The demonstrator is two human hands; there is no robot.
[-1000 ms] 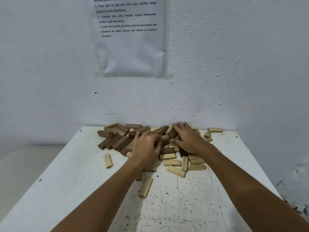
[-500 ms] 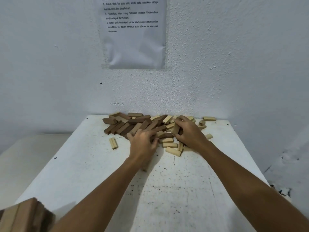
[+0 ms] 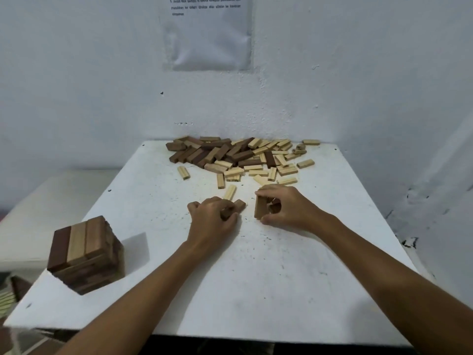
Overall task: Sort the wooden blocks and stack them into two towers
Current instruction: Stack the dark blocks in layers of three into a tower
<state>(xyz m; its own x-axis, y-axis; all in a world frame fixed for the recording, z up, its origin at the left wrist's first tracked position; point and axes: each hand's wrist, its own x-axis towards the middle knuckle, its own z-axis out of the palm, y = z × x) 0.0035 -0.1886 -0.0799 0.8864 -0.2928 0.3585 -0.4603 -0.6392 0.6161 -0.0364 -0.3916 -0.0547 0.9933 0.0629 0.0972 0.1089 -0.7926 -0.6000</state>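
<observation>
A printed sheet (image 3: 206, 34) hangs on the white textured wall (image 3: 358, 73) straight ahead of me. Only its lowest lines of small black type fall in view, and they are too blurred for me to read with any confidence. None of the blocks carries a mark I can see.

Below it stands a white table (image 3: 256, 278), its top speckled with dark flecks, its far edge against the wall. A lower pale surface (image 3: 51, 201) sits off to the left.

At the far end of the table lies the loose pile of blocks (image 3: 238, 156), dark brown pieces mostly on the left, pale ones mostly on the right, with a few pale blocks strewn toward me. One pale block (image 3: 183, 172) lies apart on the left of the pile. Near the table's left front corner stands a short tower (image 3: 85, 253) of crossed layers, dark and light wood mixed in its top row.

Both forearms reach in from the bottom edge to the middle of the table. My left hand (image 3: 212, 219) lies knuckles up, fingers curled round dark blocks (image 3: 234, 207) whose ends poke out past the fingertips. My right hand (image 3: 289, 208) pinches a brown block (image 3: 260, 206) standing on end, thumb below and fingers over the top; something dark sits deeper in the palm, which I cannot make out.
</observation>
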